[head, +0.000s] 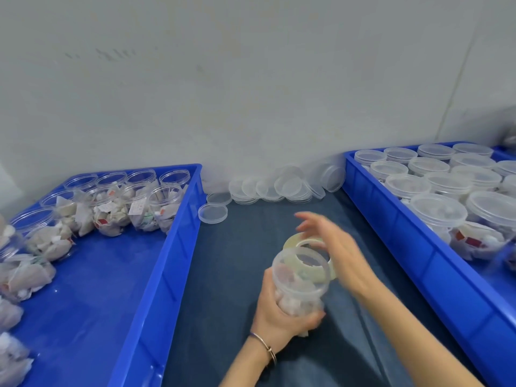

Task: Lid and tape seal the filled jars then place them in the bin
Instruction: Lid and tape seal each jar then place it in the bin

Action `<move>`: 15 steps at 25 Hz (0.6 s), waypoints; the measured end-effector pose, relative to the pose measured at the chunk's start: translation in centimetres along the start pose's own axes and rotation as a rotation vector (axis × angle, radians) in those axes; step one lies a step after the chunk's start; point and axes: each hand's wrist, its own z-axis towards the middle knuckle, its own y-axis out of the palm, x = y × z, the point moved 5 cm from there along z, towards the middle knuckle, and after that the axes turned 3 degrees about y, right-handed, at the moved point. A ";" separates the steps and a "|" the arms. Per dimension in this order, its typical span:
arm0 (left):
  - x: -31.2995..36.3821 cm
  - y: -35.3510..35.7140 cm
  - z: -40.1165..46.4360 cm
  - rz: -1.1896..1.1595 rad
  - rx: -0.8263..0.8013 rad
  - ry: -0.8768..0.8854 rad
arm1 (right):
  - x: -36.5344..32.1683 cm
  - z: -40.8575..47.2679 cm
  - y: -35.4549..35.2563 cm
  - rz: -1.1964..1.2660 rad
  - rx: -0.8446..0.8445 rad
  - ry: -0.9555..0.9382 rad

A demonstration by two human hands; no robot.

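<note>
A filled jar (pixel 300 283) is held above the middle of the table (pixel 223 275), near its front edge. The left hand (pixel 282 317) is wrapped around the lower part of the jar, with the fingers curled round the bottom and the thumb laid up the left side. The jar is tilted: its long axis leans up and away from the person, and its lidded top is turned towards the camera and a little to the right. The right hand (pixel 335 247) is raised just behind the top of the jar, with the fingers spread and loose; it is blurred. A roll of tape (pixel 307 247) is seen between this hand and the jar, but whether it is gripped cannot be told. Loose lids (pixel 268 188) are piled at the back edge of the table. A blue bin (pixel 156 275) with open jars is placed at the left edge, and a second blue bin (pixel 418 247) with lidded jars at the right edge.
</note>
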 end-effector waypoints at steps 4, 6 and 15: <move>0.6 -0.8 0.4 -0.030 0.052 -0.016 | 9.0 -1.4 -1.1 -0.763 -0.303 0.336; 1.1 -1.0 0.6 0.006 0.054 -0.041 | 9.6 -2.9 -0.6 -1.034 -0.404 0.246; 11.0 -3.4 0.8 0.141 0.220 0.288 | 2.4 -6.5 -5.4 -0.025 0.244 0.269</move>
